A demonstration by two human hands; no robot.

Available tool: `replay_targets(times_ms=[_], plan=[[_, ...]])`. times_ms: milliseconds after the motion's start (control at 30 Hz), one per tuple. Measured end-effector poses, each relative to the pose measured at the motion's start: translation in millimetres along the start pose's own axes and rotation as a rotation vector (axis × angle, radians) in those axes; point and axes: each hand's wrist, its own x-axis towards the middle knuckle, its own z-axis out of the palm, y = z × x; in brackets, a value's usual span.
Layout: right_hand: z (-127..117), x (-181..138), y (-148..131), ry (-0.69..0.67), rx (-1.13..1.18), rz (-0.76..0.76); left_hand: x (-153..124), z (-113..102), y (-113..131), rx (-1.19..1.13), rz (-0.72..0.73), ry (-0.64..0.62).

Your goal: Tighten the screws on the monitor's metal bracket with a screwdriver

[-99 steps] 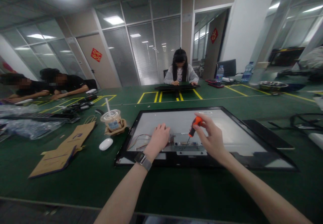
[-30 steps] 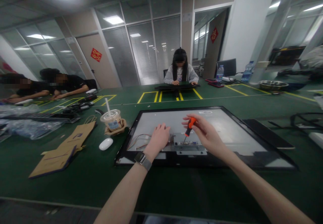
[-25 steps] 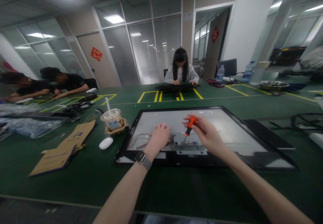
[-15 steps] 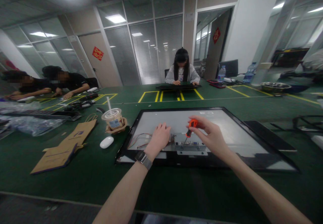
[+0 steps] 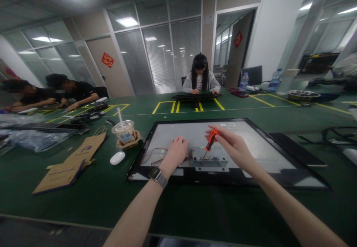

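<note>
An orange-and-black screwdriver (image 5: 211, 140) is in my right hand (image 5: 233, 144), pinched by the handle between thumb and fingers. It leans, with its shaft reaching down to the metal bracket (image 5: 213, 162), which carries a small board with connectors. My left hand (image 5: 177, 149) rests on the panel just left of the bracket, fingers out and slightly bent; its fingertips are partly hidden. Both hands are over a large monitor panel (image 5: 192, 131) with a black frame, lying flat and showing its grey back. Thin wires (image 5: 154, 154) run out beside my left hand.
Left of the panel are a drink cup (image 5: 124, 132) with a straw, a white mouse (image 5: 117, 158) and a brown paper bag (image 5: 74, 161). A flat black panel (image 5: 295, 148) lies to the right. Across the green table, a person (image 5: 200, 76) works on a dark panel; two others sit far left.
The screwdriver's handle has tilted a little and my right hand's fingers have shifted around it. My left hand stays in place on the panel.
</note>
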Motion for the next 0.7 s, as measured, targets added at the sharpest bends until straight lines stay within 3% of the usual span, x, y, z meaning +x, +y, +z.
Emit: replay_targets(times_ms=[167,300,467,700], plan=[[0.0,2.3,1.2,0.124,-0.074,-0.02,-0.2,-2.2,0.3,-0.008,0.001,-0.005],[-1.5,2.2,-4.4,0.107,-0.122,-0.047,-0.5,-4.1,1.1,-0.006,-0.004,-0.013],[-3.8,0.9,-6.1,-0.011,0.073,0.046,-0.6,-4.1,1.5,-0.008,-0.009,-0.01],[0.4,2.8,-3.4,0.115,0.139,0.041,-0.5,-3.0,0.4,-0.016,-0.005,-0.009]])
